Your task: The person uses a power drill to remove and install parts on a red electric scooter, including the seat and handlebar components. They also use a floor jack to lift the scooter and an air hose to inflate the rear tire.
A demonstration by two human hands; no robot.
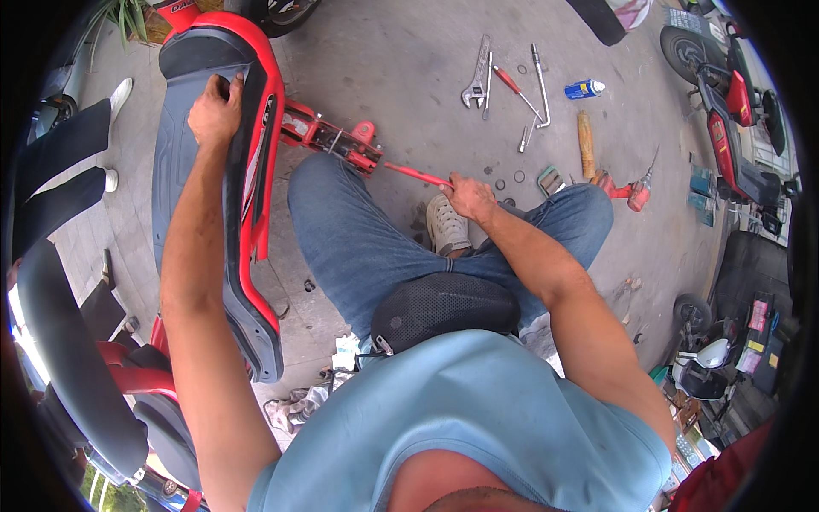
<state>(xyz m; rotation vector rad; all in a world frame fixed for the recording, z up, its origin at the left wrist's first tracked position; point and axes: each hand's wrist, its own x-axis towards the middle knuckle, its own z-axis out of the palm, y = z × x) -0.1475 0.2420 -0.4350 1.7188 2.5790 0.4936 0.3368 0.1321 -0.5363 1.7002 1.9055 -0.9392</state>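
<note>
On the floor (384,77) beside the scooter (275,90), red jack (328,138): likely heavy, rigid. Handle (414,173) slim, stiff; best gripped at its outer end, where the right hand (472,198) has its fingers wrapped. Left hand (215,111) rests on the footboard (236,192), fingers curled; whether gripping, cannot tell.

1 jack (331,140), 1 adj wrench (479,79), 1 scrwdrvr (506,79), 1 drill (636,195).

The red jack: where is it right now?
In the head view, the red jack is just left of centre in the upper half, between the red scooter and the right hand, which grips its handle.
</note>
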